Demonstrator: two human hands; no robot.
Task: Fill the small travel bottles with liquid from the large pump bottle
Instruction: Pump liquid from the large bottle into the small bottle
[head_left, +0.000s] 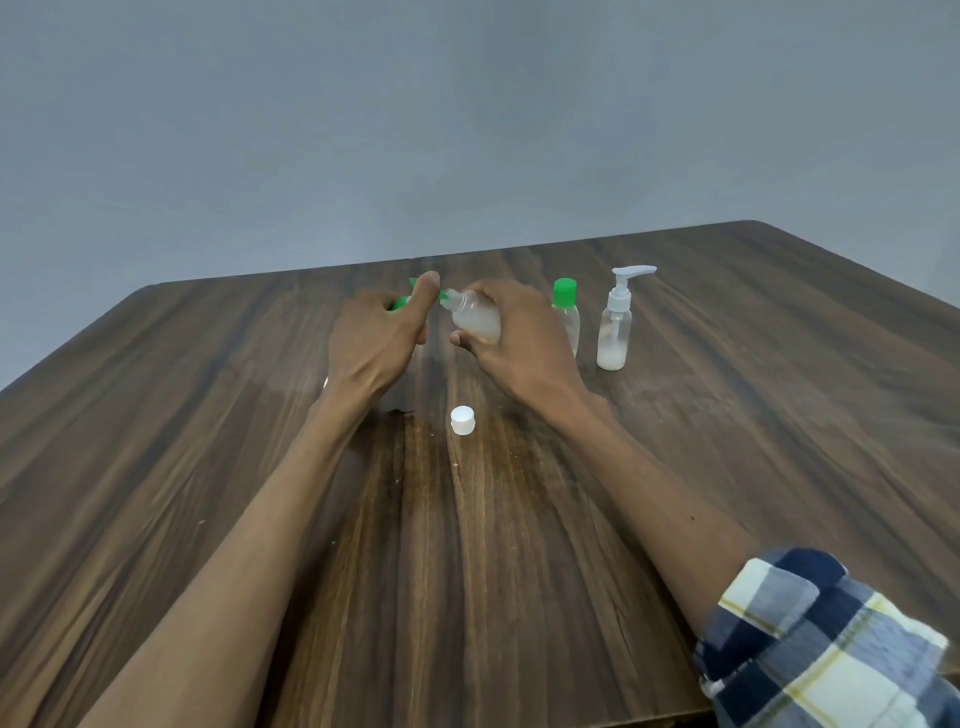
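Right hand (511, 332) is gripping a tilted, uncapped bottle (475, 319) holding cloudy white liquid — fingers curled over its body, neck pointing left toward the other hand. Left hand (379, 338) is closing around something with a green flip cap (401, 303); the thumb is raised by the tilted bottle's mouth, and most of that held thing is hidden behind the fingers, so I cannot tell whether liquid is passing. It looks like a small travel bottle.

Step in hand, as I judge it: pouring or squeezing from one bottle into the other, mouth to mouth.

Just right of the right-hand fingers a green-capped bottle (567, 314) is standing upright; beyond it the pump bottle (615, 325), white liquid low in its base. A loose white cap (462, 420) is lying on the tabletop (208, 415) nearer than both hands, between the wrists.

Next move calls for keeping the two mouths aligned — then recapping.
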